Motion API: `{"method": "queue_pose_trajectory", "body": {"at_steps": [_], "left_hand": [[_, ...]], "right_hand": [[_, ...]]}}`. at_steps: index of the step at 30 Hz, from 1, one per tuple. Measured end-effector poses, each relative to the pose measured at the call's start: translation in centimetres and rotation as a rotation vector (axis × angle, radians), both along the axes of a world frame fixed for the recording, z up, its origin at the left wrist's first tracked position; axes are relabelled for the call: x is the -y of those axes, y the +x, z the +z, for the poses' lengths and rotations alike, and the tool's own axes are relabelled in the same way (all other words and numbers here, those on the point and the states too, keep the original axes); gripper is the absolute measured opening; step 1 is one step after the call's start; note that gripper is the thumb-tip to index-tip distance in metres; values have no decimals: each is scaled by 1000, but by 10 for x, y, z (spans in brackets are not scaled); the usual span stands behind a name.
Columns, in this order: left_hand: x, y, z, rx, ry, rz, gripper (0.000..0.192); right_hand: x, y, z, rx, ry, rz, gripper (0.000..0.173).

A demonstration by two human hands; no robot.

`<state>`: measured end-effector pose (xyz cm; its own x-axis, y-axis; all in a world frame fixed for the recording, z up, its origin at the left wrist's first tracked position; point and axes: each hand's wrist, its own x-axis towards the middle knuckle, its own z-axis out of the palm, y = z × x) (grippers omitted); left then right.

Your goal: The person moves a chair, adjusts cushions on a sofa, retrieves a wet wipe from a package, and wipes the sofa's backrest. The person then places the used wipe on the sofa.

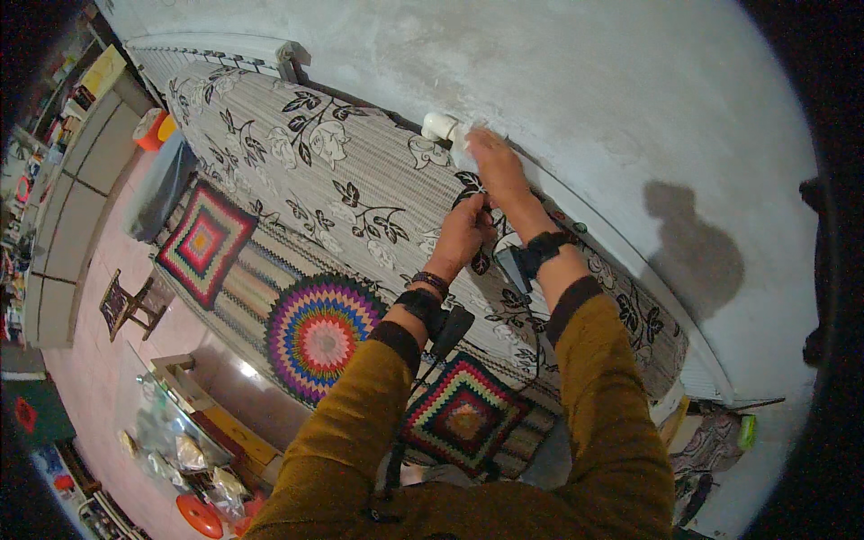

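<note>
Before me is a long sofa back under a grey cover [364, 175] with black leaves and pale flowers. A white elbow-shaped pipe fitting [440, 126] juts up between the cover's top edge and the wall. My right hand [496, 162] is curled over a whitish item [462, 150] right beside that fitting; whether it is cloth or part of the fitting is unclear. Lower down, my left hand [464, 229] has its fingers bent close to the cover, near the right wrist. Its fingertips are partly hidden, so any hold is unclear. Both wrists wear black straps with devices.
Crocheted mats, one round [324, 337] and two square, lie on the striped seat cover. A glass-topped table [182, 412] with bagged items stands lower left, near a small folding stool [131, 307]. Behind the sofa runs a pale wall [607, 101], with a white slatted radiator [209, 50] upper left.
</note>
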<state>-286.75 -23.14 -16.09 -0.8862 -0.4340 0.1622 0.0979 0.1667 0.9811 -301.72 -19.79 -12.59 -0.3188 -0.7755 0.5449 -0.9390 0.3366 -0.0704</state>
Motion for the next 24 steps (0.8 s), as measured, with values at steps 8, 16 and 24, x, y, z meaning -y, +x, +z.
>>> {"method": "queue_pose_trajectory", "body": {"at_steps": [8, 16, 24], "left_hand": [[3, -8, -15, 9, 84, -7, 35], [-1, -5, -14, 6, 75, -39, 44], [-5, -10, -21, -286, 421, -22, 38]], "right_hand": [[44, 2, 9, -56, 328, -228, 27], [15, 1, 2, -182, 39, 29, 26], [53, 2, -1, -52, 15, 65, 37]]}}
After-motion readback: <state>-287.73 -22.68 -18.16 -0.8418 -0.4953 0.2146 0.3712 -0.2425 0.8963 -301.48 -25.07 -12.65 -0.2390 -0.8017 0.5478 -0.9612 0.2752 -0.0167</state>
